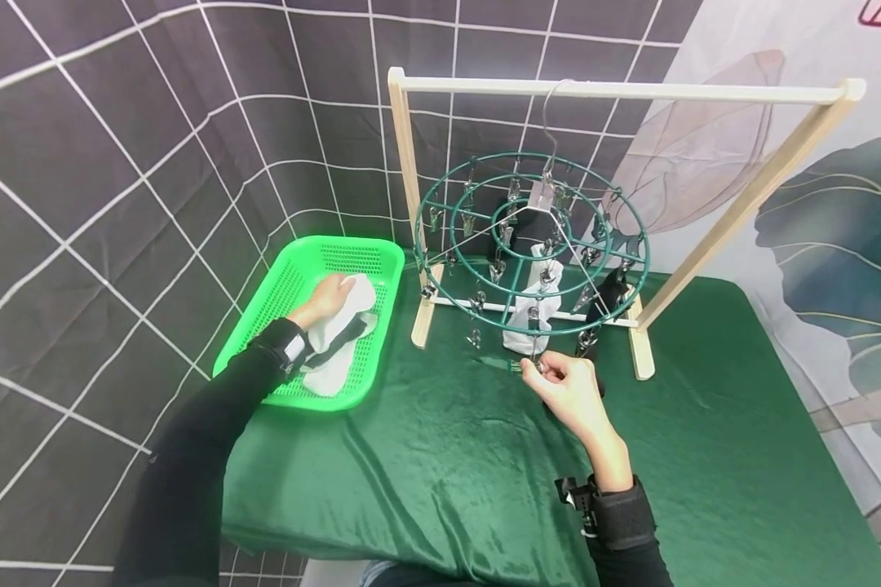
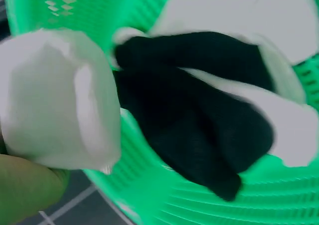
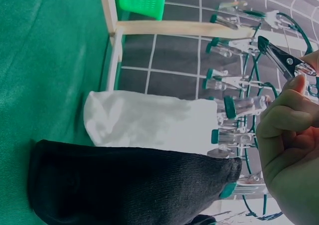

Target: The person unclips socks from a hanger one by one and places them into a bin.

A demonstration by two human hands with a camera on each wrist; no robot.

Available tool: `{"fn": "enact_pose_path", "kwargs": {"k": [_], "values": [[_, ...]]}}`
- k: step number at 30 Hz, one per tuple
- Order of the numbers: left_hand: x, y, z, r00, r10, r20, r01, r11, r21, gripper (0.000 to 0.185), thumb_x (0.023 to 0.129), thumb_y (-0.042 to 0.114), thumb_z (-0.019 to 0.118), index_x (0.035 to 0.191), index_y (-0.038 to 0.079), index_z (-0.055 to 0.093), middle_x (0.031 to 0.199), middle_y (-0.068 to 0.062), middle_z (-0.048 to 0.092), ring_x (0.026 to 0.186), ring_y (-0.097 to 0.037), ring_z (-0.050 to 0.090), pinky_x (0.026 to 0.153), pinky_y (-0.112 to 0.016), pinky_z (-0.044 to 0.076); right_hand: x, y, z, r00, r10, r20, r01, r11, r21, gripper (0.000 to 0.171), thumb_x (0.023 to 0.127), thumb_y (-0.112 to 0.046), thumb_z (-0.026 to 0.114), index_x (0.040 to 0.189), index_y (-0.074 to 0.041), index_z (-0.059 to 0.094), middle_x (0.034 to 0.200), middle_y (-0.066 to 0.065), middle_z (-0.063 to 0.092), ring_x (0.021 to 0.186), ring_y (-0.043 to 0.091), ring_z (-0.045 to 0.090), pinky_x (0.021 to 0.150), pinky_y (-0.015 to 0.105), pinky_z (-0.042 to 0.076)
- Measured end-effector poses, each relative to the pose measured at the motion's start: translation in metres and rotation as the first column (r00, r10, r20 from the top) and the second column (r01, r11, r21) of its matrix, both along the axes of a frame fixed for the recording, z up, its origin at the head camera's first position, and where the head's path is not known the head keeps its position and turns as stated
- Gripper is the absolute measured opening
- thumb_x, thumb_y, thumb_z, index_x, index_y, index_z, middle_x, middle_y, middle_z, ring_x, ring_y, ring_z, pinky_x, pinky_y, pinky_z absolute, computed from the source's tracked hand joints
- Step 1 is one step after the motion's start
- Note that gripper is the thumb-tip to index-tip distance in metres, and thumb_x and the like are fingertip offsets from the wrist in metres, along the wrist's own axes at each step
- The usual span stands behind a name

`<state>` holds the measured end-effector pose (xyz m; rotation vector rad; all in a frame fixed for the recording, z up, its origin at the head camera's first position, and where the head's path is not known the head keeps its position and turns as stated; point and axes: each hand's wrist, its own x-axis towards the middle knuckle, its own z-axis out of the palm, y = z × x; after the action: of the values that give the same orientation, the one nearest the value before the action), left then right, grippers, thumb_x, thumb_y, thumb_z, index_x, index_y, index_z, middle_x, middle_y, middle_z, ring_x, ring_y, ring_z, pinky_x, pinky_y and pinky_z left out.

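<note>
Two hands, two jobs — the left hand [image 1: 328, 298] grips a white sock [image 1: 348, 306] in the green basket [image 1: 382, 261] far left, while the right hand [image 1: 571, 391] pinches a clip [image 3: 284, 60] open on the near rim of the round hanger [image 1: 532, 236]. Next, I judge — carry the sock right to that clip.

1. The left arm, in a black sleeve, is stretched forward and to the left, with a dark band worn at the wrist.
2. The left hand [image 1: 328, 298] is laid palm down, its fingers closed over a piece of white cloth [image 1: 341, 314].
3. The right forearm is raised from the lower edge of the head view, a black wrist strap being worn.
4. The right hand [image 1: 568, 391] is held up, and a metal clip [image 3: 283, 59] is pinched between thumb and fingertips.
</note>
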<state>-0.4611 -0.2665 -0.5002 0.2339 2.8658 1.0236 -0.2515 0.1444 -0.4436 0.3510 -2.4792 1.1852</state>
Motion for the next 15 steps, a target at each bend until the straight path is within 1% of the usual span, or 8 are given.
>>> {"fn": "enact_pose_path", "kwargs": {"k": [3, 5, 6, 7, 9, 10, 12, 15], "values": [[-0.059, -0.044, -0.076, 0.999, -0.034, 0.018, 0.035, 0.998, -0.045, 0.062, 0.103, 0.041, 0.028, 0.135, -0.011, 0.04, 0.132, -0.033, 0.046, 0.12, -0.044, 0.046, 0.102, -0.048, 0.038, 0.0, -0.002, -0.001, 1.0, 0.002, -0.013, -0.002, 1.0, -0.002, 0.045, 0.082, -0.017, 0.067, 0.053, -0.016, 0.034, 0.048, -0.015, 0.022, 0.046, 0.001, 0.02, 0.044, 0.021, 0.014], [-0.078, -0.063, -0.108, 0.998, -0.065, -0.021, 0.063, 0.993, -0.095, 0.067, 0.102, 0.045, 0.027, 0.132, -0.013, 0.042, 0.128, -0.034, 0.048, 0.118, -0.044, 0.047, 0.103, -0.044, 0.038, 0.001, -0.003, -0.002, 1.0, 0.003, -0.021, -0.003, 1.0, -0.006, 0.045, 0.082, -0.016, 0.068, 0.053, -0.015, 0.033, 0.049, -0.015, 0.022, 0.046, 0.001, 0.02, 0.044, 0.021, 0.015], [-0.079, -0.068, -0.115, 0.997, -0.078, -0.017, 0.075, 0.989, -0.129, 0.069, 0.102, 0.046, 0.025, 0.129, -0.014, 0.043, 0.124, -0.034, 0.05, 0.115, -0.044, 0.049, 0.101, -0.044, 0.04, 0.001, -0.003, -0.002, 1.0, 0.004, -0.023, -0.004, 1.0, -0.005, 0.045, 0.082, -0.016, 0.068, 0.053, -0.015, 0.033, 0.049, -0.015, 0.022, 0.046, 0.001, 0.02, 0.044, 0.021, 0.015], [-0.075, -0.068, -0.115, 0.995, -0.092, -0.043, 0.084, 0.982, -0.171, 0.072, 0.101, 0.049, 0.024, 0.124, -0.015, 0.046, 0.119, -0.035, 0.052, 0.109, -0.045, 0.052, 0.096, -0.043, 0.043, 0.001, -0.003, -0.003, 1.0, 0.004, -0.024, -0.005, 1.0, -0.006, 0.045, 0.082, -0.017, 0.068, 0.053, -0.015, 0.033, 0.049, -0.015, 0.022, 0.046, 0.001, 0.02, 0.044, 0.021, 0.015], [-0.052, -0.058, -0.094, 0.997, -0.081, 0.013, 0.081, 0.965, -0.251, 0.071, 0.102, 0.047, 0.021, 0.124, -0.016, 0.045, 0.118, -0.035, 0.052, 0.108, -0.046, 0.052, 0.095, -0.046, 0.044, 0.001, -0.004, -0.003, 1.0, 0.006, -0.027, -0.006, 1.0, -0.003, 0.045, 0.083, -0.017, 0.067, 0.053, -0.015, 0.033, 0.049, -0.015, 0.022, 0.046, 0.001, 0.02, 0.044, 0.021, 0.017], [-0.036, -0.05, -0.078, 0.997, -0.081, 0.015, 0.082, 0.957, -0.278, 0.07, 0.102, 0.047, 0.022, 0.122, -0.016, 0.046, 0.115, -0.035, 0.054, 0.106, -0.046, 0.054, 0.092, -0.046, 0.046, 0.001, -0.004, -0.003, 1.0, 0.01, -0.026, -0.01, 1.0, -0.002, 0.045, 0.083, -0.017, 0.067, 0.054, -0.015, 0.034, 0.049, -0.014, 0.022, 0.046, 0.001, 0.021, 0.044, 0.022, 0.018], [-0.008, -0.03, -0.043, 0.993, -0.056, 0.102, 0.088, 0.933, -0.349, 0.06, 0.104, 0.035, 0.02, 0.125, -0.017, 0.044, 0.117, -0.036, 0.053, 0.108, -0.049, 0.053, 0.092, -0.053, 0.044, 0.0, -0.004, -0.003, 1.0, 0.013, -0.021, -0.013, 1.0, -0.003, 0.045, 0.084, -0.018, 0.067, 0.054, -0.016, 0.034, 0.049, -0.014, 0.022, 0.046, 0.001, 0.021, 0.044, 0.022, 0.018], [0.022, -0.008, -0.008, 0.99, -0.043, 0.132, 0.093, 0.909, -0.407, 0.052, 0.104, 0.024, 0.021, 0.132, -0.017, 0.036, 0.123, -0.038, 0.05, 0.112, -0.052, 0.05, 0.095, -0.055, 0.043, -0.001, -0.004, -0.003, 1.0, 0.013, -0.015, -0.013, 1.0, -0.004, 0.044, 0.085, -0.019, 0.066, 0.054, -0.017, 0.035, 0.049, -0.014, 0.023, 0.046, 0.001, 0.021, 0.044, 0.022, 0.018]]}}
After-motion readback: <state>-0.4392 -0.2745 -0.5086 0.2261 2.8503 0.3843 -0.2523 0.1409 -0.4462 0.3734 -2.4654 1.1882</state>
